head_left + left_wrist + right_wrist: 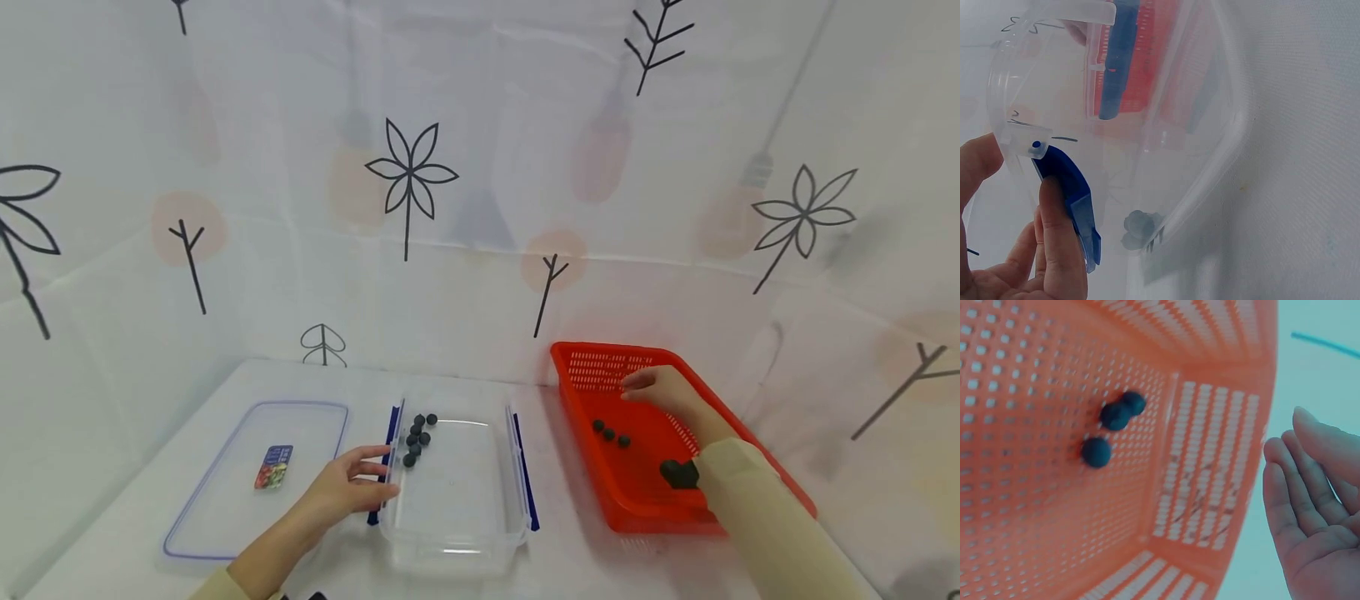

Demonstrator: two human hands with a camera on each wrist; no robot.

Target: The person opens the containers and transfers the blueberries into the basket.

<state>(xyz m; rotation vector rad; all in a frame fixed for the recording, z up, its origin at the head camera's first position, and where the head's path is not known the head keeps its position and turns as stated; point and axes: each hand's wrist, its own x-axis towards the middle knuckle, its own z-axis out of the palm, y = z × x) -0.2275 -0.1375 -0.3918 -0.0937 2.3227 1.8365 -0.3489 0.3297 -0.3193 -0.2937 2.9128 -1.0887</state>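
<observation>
My left hand (345, 487) is at the left side of a clear plastic box (457, 546). In the left wrist view its extended fingers (1060, 231) touch a blue latch (1082, 212), with the thumb near the rim. Inside that box, several small dark round balls (416, 448) lie along the left wall. My right hand (667, 392) hovers over the far part of a red perforated basket (615, 500). Its fingers are together and slightly bent, with nothing visible in the palm in the right wrist view. Three more dark balls (1096, 452) lie on the basket floor.
A clear lid with a blue-violet edge (258, 417) lies flat at the left, bearing a colourful label (273, 467). Behind the white table hangs a patterned white cloth (465, 308). Another blue latch (527, 471) hangs on the box's right side.
</observation>
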